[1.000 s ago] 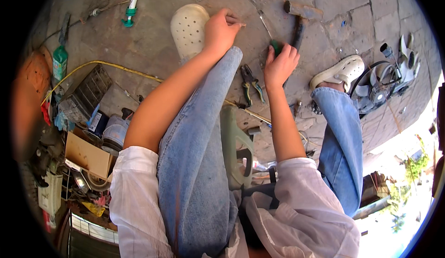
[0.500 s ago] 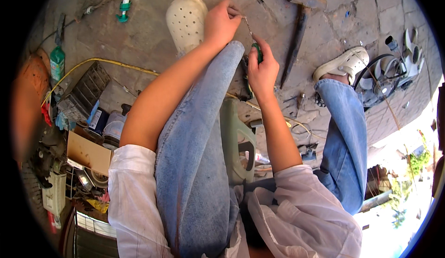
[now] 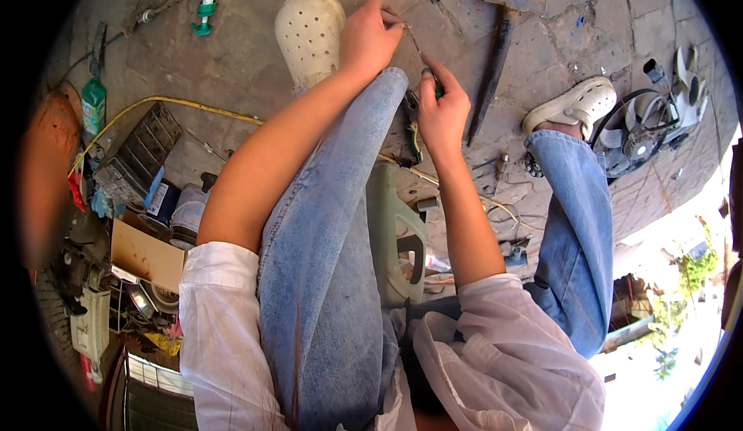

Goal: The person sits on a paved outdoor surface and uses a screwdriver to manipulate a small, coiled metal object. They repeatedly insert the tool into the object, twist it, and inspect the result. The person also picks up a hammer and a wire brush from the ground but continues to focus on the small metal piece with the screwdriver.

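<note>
Both hands meet low over the stone-paved floor (image 3: pixel 232 67), just past the person's left knee. The left hand (image 3: pixel 370 38) rests knuckles-up, its fingertips drawn together and pinching something too small to make out against the paving; holding it down there seems meant to keep it from shifting. The right hand (image 3: pixel 443 114) is curled around a green-handled screwdriver with a thin steel shaft (image 3: pixel 427 71), thumb and forefinger pressed along the handle near its top, the other fingers folded under. The shaft slants up and left so that its tip reaches the left hand's fingertips, which suggests that the tool is being steered onto whatever the left hand pins, the grip close to the shaft giving fine control.

Beneath the right wrist lie pliers with yellow-green grips (image 3: pixel 414 129), mostly hidden, within easy reach. A rusty-headed hammer with a dark handle (image 3: pixel 495 40) lies just right of the hands, its head pointing away from the person. The left foot's cream perforated plastic clog (image 3: pixel 309 32) is planted beside the left hand, and the right foot's matching clog (image 3: pixel 571 106) sits well apart to the right, so the work area falls between the spread legs in faded blue jeans. A black fan assembly with white blades (image 3: pixel 646 125) lies beyond the right foot. To the far left, a yellow hose (image 3: pixel 170 104) curves past a dark slatted crate (image 3: pixel 139 152), and a green-and-white tube (image 3: pixel 204 5) lies near the top edge.
</note>
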Demonstrator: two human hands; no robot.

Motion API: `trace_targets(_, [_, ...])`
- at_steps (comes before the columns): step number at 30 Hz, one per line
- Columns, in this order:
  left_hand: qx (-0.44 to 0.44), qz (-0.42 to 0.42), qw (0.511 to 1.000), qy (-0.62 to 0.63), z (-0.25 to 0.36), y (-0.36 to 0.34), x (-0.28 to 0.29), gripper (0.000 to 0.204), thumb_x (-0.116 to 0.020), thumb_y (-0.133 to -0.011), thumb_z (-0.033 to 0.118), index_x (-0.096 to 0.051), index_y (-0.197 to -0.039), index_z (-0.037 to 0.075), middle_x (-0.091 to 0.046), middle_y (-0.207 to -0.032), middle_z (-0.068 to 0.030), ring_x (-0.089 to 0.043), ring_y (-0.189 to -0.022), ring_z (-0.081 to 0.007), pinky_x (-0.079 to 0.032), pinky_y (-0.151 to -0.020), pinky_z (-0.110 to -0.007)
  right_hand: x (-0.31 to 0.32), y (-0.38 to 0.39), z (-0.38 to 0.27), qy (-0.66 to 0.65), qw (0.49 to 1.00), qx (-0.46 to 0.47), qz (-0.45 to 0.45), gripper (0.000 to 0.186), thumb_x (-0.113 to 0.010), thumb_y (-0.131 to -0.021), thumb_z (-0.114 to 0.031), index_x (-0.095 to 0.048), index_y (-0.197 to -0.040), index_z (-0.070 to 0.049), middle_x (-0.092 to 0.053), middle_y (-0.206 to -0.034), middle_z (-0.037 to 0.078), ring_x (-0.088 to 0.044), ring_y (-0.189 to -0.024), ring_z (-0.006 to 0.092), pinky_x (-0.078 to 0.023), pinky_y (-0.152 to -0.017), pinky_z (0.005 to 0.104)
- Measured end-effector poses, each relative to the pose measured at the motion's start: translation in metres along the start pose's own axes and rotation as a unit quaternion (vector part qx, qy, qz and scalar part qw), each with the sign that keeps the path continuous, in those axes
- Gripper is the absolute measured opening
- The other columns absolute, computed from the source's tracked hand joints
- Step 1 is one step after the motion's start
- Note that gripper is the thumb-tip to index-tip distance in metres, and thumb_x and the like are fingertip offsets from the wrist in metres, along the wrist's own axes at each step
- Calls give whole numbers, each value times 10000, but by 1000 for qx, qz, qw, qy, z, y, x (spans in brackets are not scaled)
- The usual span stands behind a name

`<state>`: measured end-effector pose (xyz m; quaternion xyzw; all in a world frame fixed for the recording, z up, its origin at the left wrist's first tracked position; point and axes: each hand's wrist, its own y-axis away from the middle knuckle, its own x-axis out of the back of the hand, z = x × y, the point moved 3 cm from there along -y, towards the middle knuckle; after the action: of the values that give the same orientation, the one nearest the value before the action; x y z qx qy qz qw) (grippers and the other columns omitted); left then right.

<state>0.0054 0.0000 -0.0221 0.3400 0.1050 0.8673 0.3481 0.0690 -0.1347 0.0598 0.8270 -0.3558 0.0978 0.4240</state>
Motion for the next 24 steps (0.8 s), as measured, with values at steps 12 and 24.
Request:
trace_targets(12, [8,1,1000,-15,1,-1,1,178,-697,-739,75,-606,-879,15,-686,-772,-95,-666,-685,-202,-524,-640,-313,-1,0,-4,10,1000,-7,3,295,-541,-855,-100,-656,-1114,-20,-674,-844,205,-627,-621,198,-491,-643,322])
trace_targets(24, [2,-10,1000,7,4,-3,3,147,-676,-736,77,-589,-834,10,-684,-768,-115,-663,-731,-294,-518,-664,-381,7,-20,-47,384,913,96,-96,305,-557,-857,-211,-655,-1141,-160,-657,-849,204,-639,-787,371,-509,-695,431])
